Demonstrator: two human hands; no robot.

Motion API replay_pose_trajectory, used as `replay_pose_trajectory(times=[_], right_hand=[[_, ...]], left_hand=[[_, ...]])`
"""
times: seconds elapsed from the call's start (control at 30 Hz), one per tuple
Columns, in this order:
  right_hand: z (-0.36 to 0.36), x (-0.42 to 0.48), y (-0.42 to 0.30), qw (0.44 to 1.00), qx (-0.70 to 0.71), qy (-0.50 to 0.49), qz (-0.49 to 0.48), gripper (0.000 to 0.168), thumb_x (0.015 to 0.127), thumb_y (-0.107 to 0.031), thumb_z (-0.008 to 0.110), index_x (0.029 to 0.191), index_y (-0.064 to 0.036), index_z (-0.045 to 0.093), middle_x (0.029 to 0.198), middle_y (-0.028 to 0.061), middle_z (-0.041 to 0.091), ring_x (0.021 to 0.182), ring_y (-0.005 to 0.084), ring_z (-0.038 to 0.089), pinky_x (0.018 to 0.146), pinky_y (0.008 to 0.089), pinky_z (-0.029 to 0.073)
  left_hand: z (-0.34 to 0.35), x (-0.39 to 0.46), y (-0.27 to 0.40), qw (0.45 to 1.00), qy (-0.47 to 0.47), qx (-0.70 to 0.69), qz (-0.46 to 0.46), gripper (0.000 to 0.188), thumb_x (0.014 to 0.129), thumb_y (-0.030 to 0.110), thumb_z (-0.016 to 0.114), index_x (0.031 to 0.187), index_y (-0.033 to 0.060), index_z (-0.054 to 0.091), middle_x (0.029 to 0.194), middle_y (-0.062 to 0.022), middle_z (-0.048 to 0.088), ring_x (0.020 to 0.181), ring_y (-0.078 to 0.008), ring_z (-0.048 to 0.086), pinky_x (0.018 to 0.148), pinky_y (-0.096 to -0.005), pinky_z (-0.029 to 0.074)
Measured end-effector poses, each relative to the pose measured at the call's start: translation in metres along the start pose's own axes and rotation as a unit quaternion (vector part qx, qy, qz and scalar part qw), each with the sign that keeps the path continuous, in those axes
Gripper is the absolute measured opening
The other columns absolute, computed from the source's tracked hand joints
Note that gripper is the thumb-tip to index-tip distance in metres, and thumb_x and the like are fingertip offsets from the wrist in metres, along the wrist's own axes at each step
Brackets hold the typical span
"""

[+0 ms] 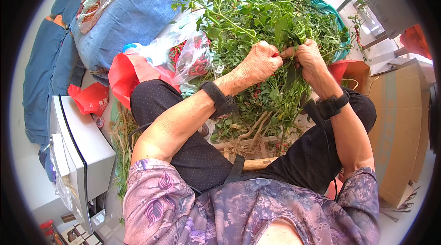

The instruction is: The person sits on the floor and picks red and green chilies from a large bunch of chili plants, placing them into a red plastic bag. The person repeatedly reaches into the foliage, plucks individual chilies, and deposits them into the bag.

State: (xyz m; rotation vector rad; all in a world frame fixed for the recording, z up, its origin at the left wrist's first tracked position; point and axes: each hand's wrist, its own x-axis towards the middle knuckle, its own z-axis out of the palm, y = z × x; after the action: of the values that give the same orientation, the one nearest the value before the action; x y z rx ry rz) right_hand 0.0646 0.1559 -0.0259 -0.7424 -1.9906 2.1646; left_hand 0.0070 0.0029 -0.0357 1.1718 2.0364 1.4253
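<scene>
My left hand (263,59) is pinched, with a small red chili pepper (275,53) showing between its fingertips. Close beside it, my right hand (310,55) grips a stem of a leafy chili plant (281,28); its green pods (301,33) stick up above the fingers. Both hands are over a heap of cut chili plants (251,14), which lies on a turquoise cloth (339,17). Thick stalks with bare roots (253,131) point towards me between my knees. Clear plastic over red chilies (196,60) lies left of the heap.
By my left knee an open red bag (125,72) holds red chilies. A blue-covered sofa (127,10) stands at the far left, a white cabinet (84,131) nearer. Behind my right knee are another red bag (355,69) and a large cardboard box (396,124).
</scene>
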Motion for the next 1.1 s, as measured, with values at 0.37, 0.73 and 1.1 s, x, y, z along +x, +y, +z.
replay_pose_trajectory(times=[0.37, 0.73, 1.1], right_hand=[[-0.013, -0.003, -0.007, 0.998, 0.013, -0.058, 0.021, 0.009, 0.065, 0.007, 0.058, 0.066, 0.000, 0.064, 0.062, 0.0078, 0.060, 0.046, 0.0118, 0.041, 0.043, 0.0273, 0.030], [-0.018, 0.003, -0.001, 0.996, -0.004, -0.085, 0.018, 0.006, 0.061, 0.002, 0.069, 0.064, 0.003, 0.064, 0.056, 0.0052, 0.055, 0.048, 0.0115, 0.039, 0.044, 0.0283, 0.029], [-0.021, 0.005, -0.001, 0.991, 0.002, -0.127, 0.042, 0.011, 0.058, 0.002, 0.070, 0.068, 0.001, 0.067, 0.062, 0.0049, 0.060, 0.049, 0.0106, 0.039, 0.045, 0.0261, 0.029]], left_hand=[[-0.006, 0.001, 0.001, 0.980, -0.006, 0.115, 0.164, 0.011, 0.080, 0.007, 0.053, 0.073, -0.0006, 0.056, 0.051, -0.0125, 0.048, 0.044, -0.0203, 0.050, 0.044, -0.0323, 0.039], [-0.008, -0.004, 0.004, 0.957, -0.030, 0.176, 0.230, 0.004, 0.077, 0.001, 0.055, 0.080, -0.0012, 0.052, 0.061, -0.0180, 0.050, 0.056, -0.0347, 0.053, 0.049, -0.0379, 0.041], [-0.010, -0.010, 0.016, 0.925, -0.049, 0.284, 0.246, 0.007, 0.075, 0.007, 0.055, 0.077, 0.0018, 0.051, 0.060, -0.0147, 0.056, 0.059, -0.0336, 0.059, 0.052, -0.0406, 0.047]])
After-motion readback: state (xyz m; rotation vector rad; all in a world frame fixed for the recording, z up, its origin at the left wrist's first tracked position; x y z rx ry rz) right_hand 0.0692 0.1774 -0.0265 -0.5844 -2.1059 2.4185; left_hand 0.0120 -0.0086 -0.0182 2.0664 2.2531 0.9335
